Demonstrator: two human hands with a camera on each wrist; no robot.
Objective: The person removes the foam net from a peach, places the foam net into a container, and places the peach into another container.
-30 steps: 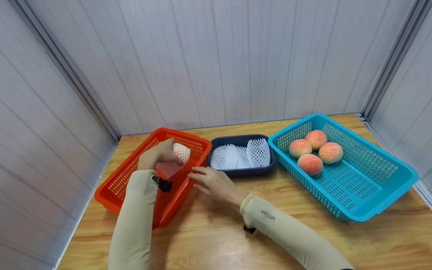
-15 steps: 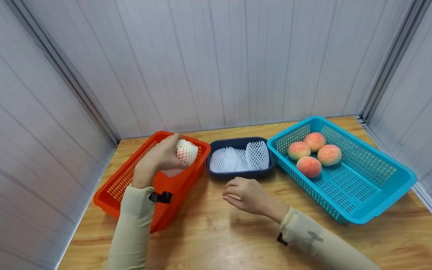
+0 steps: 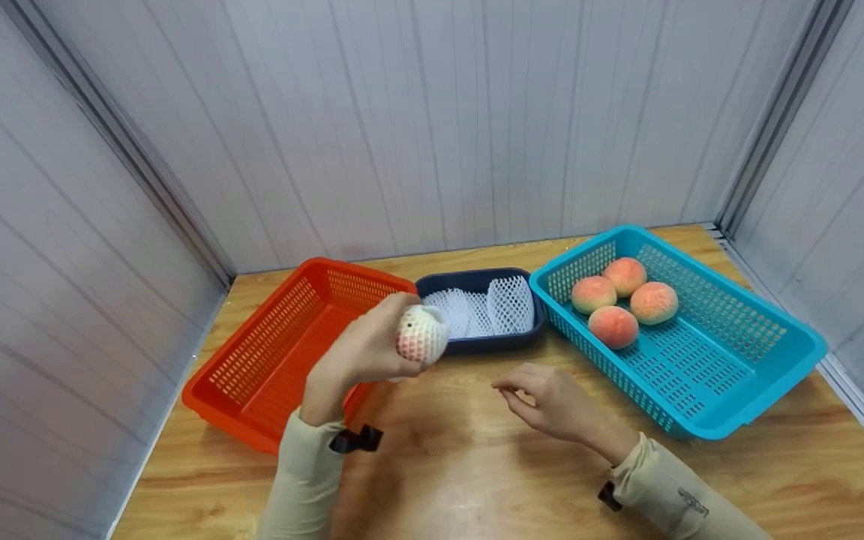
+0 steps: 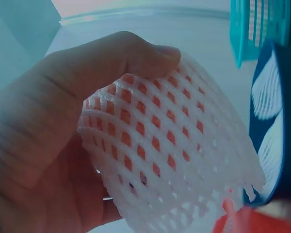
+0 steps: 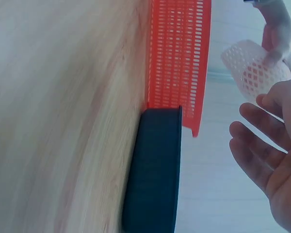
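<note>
My left hand grips a peach in a white foam net, held up over the right edge of the red basket. In the left wrist view the thumb presses on the foam net, and pink peach skin shows through its holes; the net's loose end hangs past the fruit. My right hand hovers above the table in front of the dark blue tray, holding nothing. Its fingers are loosely bent in the right wrist view, apart from the netted peach.
White foam nets lie in the blue tray between the baskets. At right, a turquoise basket holds several bare peaches. Light panel walls enclose the wooden table at the back and sides.
The left hand has lifted the netted peach out of the red basket and brought it right and nearer. My right hand has drawn back to the right, away from the red basket's edge.
</note>
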